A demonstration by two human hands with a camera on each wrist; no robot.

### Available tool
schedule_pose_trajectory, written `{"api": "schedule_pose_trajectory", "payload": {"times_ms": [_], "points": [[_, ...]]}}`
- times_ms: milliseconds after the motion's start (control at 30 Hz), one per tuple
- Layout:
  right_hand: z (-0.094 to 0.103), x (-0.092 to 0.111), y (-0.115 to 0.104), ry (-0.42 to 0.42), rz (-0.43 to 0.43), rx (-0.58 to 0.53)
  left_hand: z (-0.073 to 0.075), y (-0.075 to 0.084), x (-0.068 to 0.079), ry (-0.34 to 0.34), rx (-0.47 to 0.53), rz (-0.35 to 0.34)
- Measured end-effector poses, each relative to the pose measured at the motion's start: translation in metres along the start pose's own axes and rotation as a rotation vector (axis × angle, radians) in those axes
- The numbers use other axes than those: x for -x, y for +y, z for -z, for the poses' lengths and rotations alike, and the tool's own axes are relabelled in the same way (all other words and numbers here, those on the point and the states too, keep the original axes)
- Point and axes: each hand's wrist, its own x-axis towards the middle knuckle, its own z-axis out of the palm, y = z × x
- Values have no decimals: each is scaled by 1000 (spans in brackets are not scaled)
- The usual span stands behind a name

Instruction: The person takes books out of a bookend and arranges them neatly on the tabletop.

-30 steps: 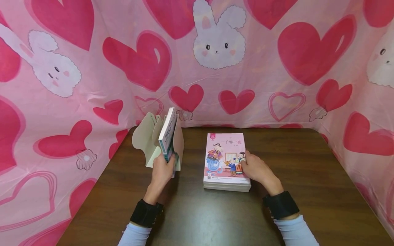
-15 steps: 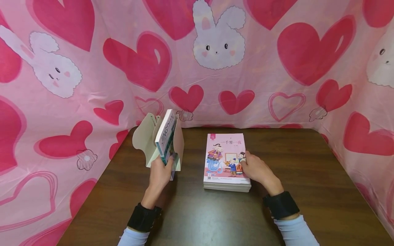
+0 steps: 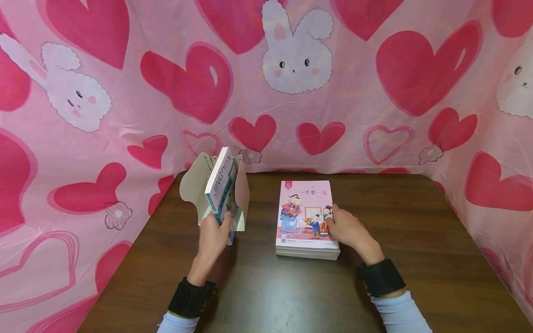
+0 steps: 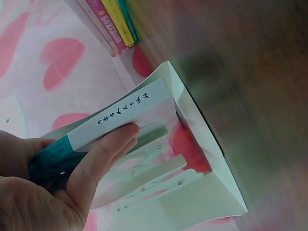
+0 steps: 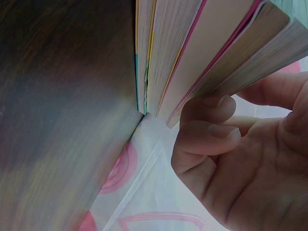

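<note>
My left hand (image 3: 211, 238) holds a thick book (image 3: 220, 175) with a white and teal spine lettered JINGDIAN. It stands upright, leaning left, at the front of a cream desktop book rack (image 3: 193, 178) with several dividers. In the left wrist view, fingers and thumb close on the spine (image 4: 122, 113), and the rack's wall (image 4: 236, 192) lies beyond. On the right, my right hand (image 3: 353, 230) grips the right edge of a pink picture-cover book (image 3: 306, 215) atop a stack. The right wrist view has its fingers (image 5: 204, 137) curled against the page edges (image 5: 240, 57).
The dark wooden table (image 3: 270, 296) carries the rack at left and the stack right of centre. A pink curtain (image 3: 291, 120) with hearts and rabbits surrounds the far and side edges.
My left hand has moved slightly left and toward me, and the book's top has come left and tilted more. My right hand and the stack have stayed put.
</note>
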Motion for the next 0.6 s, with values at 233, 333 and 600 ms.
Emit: {"api": "schedule_pose_trajectory", "payload": {"times_ms": [233,333,600], "points": [[1,1,-1,-4,4,-6,4,3,4,-4,-18,29],[1,2,-2,-3,4,-7,6,5,6,-8,-16,28],[1,2,-3,-7,-1,-9,11,11,13,-7,-18,6]]}}
